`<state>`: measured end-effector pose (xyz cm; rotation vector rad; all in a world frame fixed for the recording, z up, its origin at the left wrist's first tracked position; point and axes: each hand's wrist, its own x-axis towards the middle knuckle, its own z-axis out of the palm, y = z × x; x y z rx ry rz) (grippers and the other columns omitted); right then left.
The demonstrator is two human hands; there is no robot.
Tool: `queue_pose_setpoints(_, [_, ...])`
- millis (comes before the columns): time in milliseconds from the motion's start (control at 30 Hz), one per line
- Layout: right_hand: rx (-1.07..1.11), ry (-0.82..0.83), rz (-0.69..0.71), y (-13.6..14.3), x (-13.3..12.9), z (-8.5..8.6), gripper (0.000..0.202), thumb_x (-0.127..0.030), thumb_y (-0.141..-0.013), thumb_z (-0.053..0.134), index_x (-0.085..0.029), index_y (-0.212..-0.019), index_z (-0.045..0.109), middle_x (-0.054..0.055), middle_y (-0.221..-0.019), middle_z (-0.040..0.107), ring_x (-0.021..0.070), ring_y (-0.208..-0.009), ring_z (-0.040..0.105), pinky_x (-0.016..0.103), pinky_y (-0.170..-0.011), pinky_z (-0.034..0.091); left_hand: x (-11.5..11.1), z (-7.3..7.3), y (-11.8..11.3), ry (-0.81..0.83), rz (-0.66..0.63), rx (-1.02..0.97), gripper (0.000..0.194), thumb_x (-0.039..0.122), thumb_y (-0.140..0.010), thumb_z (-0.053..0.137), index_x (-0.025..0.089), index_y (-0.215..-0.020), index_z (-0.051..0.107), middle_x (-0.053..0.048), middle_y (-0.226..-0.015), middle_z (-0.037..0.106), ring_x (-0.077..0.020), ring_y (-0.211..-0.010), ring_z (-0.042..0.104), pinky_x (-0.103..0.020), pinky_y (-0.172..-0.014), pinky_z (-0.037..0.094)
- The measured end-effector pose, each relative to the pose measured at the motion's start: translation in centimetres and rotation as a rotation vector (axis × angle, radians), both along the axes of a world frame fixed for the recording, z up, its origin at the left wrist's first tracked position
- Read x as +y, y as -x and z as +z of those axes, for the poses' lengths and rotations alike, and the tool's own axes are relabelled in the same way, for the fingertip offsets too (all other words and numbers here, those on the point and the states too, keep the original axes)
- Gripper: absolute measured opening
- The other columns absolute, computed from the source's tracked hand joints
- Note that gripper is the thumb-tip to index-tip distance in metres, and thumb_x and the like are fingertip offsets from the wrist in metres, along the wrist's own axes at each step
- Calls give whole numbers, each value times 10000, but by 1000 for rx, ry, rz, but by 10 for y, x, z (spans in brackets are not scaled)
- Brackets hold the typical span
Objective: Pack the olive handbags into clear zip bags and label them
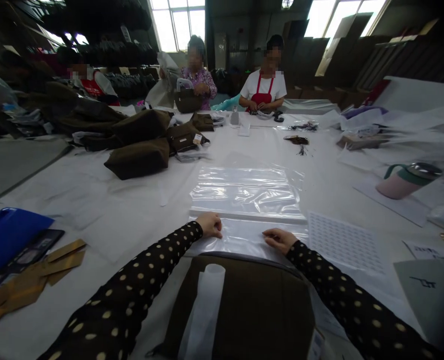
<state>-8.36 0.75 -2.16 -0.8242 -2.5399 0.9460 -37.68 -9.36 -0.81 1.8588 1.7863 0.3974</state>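
A stack of clear plastic bags lies flat and shiny on the white table in front of me. My left hand is at the left part of the nearest bag, its fingers curled down and closed on the plastic. Over the right part of the same bag, my right hand rests with its fingers stretched out and slightly apart. Closest to me, below both hands, is a dark olive fabric bag. A strip of white sheet material lies curled over its left side.
Several dark bags lie at the back left. A tumbler and a printed label sheet are to the right. Brown card pieces and a blue pouch lie left. Co-workers are across the table.
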Motion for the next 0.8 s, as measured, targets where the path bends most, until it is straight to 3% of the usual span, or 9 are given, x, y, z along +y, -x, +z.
queue_pose_setpoints(100, [-20, -27, 17, 9, -5, -18, 393, -545, -706, 549, -209, -869, 670, 74, -855, 644, 223, -805, 593, 407, -781, 483, 6, -13, 3, 46, -38, 7, 132, 287, -681, 642, 171, -620, 663, -24, -717, 612, -142, -650, 532, -227, -595, 380])
queue_pose_setpoints(200, [-67, -88, 64, 13, -11, -19, 391, -537, -613, 658, -245, -872, 680, 67, -913, 611, 241, -855, 557, 435, -816, 453, 5, -7, 5, 77, -71, -12, 147, 300, -668, 654, 165, -610, 658, -27, -695, 612, -150, -654, 532, -235, -603, 379])
queue_pose_setpoints(300, [-71, -95, 97, 16, -10, -10, 254, -467, -688, 616, -242, -784, 683, 57, -886, 610, 222, -847, 565, 410, -792, 472, -2, 16, -3, 83, -81, -60, 169, 305, -599, 720, 159, -670, 674, -28, -703, 631, -158, -660, 548, -236, -604, 396])
queue_pose_setpoints(367, [-5, -15, 86, 9, -9, 3, 245, -428, -765, 540, -227, -825, 667, 50, -890, 622, 183, -811, 585, 344, -731, 504, -12, 40, -14, 56, -80, -117, 201, 335, -697, 647, 161, -794, 678, -28, -761, 652, -151, -696, 568, -233, -641, 419])
queue_pose_setpoints(467, [174, 196, 2, -24, -24, 31, 250, -392, -791, 541, -218, -955, 618, 51, -924, 620, 161, -804, 591, 301, -699, 518, -29, 76, -31, -30, -120, -326, 253, 361, -811, 524, 170, -913, 656, -29, -862, 660, -147, -793, 586, -240, -740, 438])
queue_pose_setpoints(533, [291, 324, -133, -56, -49, 49, 334, -388, -768, 587, -226, -1058, 558, 67, -975, 601, 177, -840, 584, 321, -721, 520, -39, 87, -36, -72, -147, -435, 242, 358, -807, 536, 181, -918, 657, -34, -906, 652, -158, -843, 586, -261, -794, 436])
queue_pose_setpoints(600, [333, 409, -288, -87, -85, 58, 458, -406, -753, 602, -239, -1158, 467, 92, -1052, 563, 190, -857, 581, 331, -705, 529, -46, 81, -36, -78, -126, -444, 231, 354, -792, 551, 193, -916, 661, -40, -941, 645, -172, -880, 581, -284, -830, 428])
queue_pose_setpoints(667, [294, 485, -412, -110, -128, 55, 530, -405, -737, 620, -244, -1196, 409, 102, -1069, 543, 192, -837, 586, 327, -670, 538, -51, 64, -35, -51, -54, -443, 250, 375, -785, 549, 191, -910, 662, -50, -962, 643, -185, -899, 579, -299, -834, 431])
queue_pose_setpoints(800, [136, 483, -540, -126, -194, 38, 403, -353, -733, 634, -219, -1081, 482, 59, -940, 587, 175, -748, 590, 304, -638, 523, -57, 35, -32, -3, 118, -520, 353, 446, -793, 501, 149, -919, 642, -74, -946, 651, -193, -867, 584, -296, -782, 450])
